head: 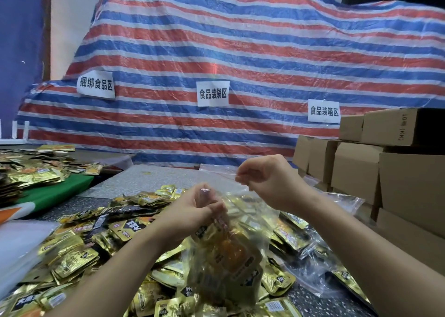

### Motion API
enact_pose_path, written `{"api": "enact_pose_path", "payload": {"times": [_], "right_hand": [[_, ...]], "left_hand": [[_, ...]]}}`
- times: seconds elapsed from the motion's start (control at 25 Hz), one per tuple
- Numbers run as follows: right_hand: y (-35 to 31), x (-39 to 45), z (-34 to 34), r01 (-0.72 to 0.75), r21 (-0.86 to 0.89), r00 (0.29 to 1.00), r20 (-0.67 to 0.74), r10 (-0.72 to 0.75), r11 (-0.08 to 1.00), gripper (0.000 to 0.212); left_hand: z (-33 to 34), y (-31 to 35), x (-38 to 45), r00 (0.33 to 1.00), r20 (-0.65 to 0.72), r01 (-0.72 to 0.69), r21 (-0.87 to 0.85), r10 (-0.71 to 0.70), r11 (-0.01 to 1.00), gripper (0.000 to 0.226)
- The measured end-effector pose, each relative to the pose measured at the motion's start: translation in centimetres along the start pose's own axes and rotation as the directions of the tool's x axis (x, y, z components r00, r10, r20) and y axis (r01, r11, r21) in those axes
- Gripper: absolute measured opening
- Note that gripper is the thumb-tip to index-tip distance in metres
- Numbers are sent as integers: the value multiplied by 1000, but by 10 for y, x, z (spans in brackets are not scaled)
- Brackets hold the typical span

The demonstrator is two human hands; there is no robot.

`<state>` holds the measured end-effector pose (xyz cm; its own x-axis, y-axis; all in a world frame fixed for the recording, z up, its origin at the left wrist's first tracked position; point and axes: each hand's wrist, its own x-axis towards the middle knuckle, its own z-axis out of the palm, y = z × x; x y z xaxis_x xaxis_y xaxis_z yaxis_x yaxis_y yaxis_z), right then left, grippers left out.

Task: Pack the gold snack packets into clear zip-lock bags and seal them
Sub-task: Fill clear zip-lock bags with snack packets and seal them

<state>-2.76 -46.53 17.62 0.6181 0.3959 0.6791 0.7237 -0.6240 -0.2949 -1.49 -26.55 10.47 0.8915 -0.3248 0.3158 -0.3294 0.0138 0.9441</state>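
Midway: clear bag at lower centre already stuffed with gold packets, mouth unsealed. Left hand pinching one end of the zip strip, right hand pinching the other. Loose packets heaped across the desk, unpacked.

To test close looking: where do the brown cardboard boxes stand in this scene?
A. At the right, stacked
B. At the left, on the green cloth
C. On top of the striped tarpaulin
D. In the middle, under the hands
A: the cardboard boxes are stacked along the right edge, beside the right hand.
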Motion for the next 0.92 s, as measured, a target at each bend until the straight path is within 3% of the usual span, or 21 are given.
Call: {"api": "enact_pose_path", "payload": {"times": [0.28,0.44,0.6,0.76,0.92], "right_hand": [[3,-7,1,57,-76,997,-48,-61,995,15],[0,-2,1,90,-64,983,-157,-99,994,6],[1,0,2,-74,6,991,-116,74,997,13],[14,-6,1,-257,-121,965,16,260,959,24],[16,-9,-1,-334,14,940,79,332,943,26]], "left_hand": [[2,3,-2,998,-67,-3,159,13,987,12],[6,9,-11,998,-56,-24,92,29,995,20],[11,5,-8,987,-156,-32,30,36,999,21],[5,3,-3,974,-222,-50,-69,33,996,7],[3,-2,-5,971,-237,-51,-53,37,997,18]]}}
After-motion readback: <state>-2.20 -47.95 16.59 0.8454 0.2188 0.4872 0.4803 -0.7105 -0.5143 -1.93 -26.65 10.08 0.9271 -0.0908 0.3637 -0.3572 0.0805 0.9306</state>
